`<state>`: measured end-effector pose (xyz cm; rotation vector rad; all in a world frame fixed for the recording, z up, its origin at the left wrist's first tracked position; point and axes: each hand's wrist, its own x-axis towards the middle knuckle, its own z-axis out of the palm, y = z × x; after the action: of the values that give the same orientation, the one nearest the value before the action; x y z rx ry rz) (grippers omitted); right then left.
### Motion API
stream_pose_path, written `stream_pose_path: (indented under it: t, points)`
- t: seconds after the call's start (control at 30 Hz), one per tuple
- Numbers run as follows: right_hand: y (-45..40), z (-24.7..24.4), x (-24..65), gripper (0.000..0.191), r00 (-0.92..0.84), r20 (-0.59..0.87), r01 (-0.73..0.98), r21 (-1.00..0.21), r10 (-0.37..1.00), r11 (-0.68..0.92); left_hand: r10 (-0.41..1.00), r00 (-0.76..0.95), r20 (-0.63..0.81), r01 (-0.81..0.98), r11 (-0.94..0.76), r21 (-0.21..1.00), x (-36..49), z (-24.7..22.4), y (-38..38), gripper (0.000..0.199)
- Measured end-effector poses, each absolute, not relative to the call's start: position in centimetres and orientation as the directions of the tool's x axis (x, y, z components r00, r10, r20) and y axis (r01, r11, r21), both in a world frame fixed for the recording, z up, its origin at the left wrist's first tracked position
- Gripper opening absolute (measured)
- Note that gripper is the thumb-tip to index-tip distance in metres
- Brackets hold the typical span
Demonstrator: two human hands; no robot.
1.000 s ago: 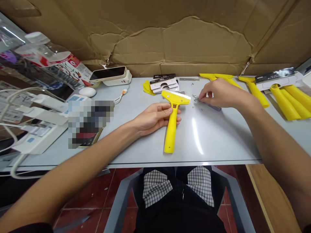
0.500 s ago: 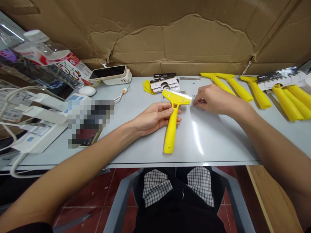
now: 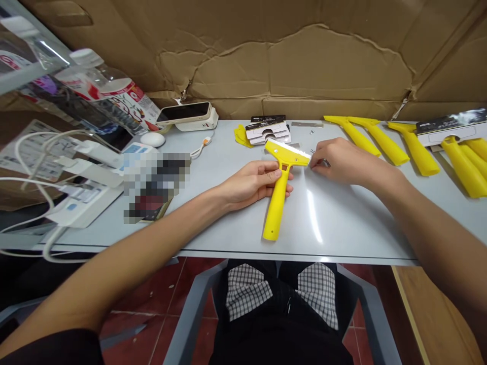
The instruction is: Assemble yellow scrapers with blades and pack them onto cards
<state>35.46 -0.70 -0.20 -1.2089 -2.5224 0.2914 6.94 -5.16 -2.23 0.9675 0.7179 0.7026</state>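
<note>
My left hand (image 3: pixel 258 185) is closed around the neck of a yellow scraper (image 3: pixel 276 208). Its head, with a pale blade along the top edge, points away from me, and the handle hangs toward the table's front edge. Just right of the scraper head, my right hand (image 3: pixel 333 161) is low over the table with its fingers pinched together. Small metal bits show at those fingertips, but what they grip is mostly hidden. Beyond that hand lie a small screw (image 3: pixel 312 132) and a flat metal blade (image 3: pixel 306 124).
Several yellow scraper handles (image 3: pixel 416 149) lie at the right, some beside a black-and-white package (image 3: pixel 452 126). Behind the scraper are small boxes (image 3: pixel 268 133) and yellow plastic pieces (image 3: pixel 241 136). A power strip (image 3: pixel 81 208), phone (image 3: pixel 184 112), white mouse (image 3: pixel 152 139) and bottles (image 3: pixel 129 101) occupy the left.
The whole view has shifted, so things sit slightly farther right. My left hand keeps its hold on the scraper. My right fingers have drawn together and a red bit beneath them no longer shows.
</note>
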Motion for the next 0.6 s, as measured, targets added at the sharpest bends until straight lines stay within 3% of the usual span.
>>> stream_pose_path:
  t: [0.13,0.33,0.6]
  points:
    - [-0.9,0.2,35.0,0.012,-0.591,0.094,0.774,-0.215,0.801,0.596,0.787,0.577,-0.216,-0.203,0.395,0.896,6.8,-2.4,-5.0,0.017]
    - [-1.3,1.0,34.7,0.011,-0.574,0.0,0.806,-0.178,0.819,0.565,0.778,0.589,-0.218,-0.192,0.397,0.897,6.7,-2.5,-5.0,0.021]
    - [-1.2,2.6,35.3,0.01,-0.526,0.309,0.752,-0.266,0.792,0.603,0.765,0.618,-0.183,-0.193,0.373,0.907,6.8,-2.7,-5.1,0.025]
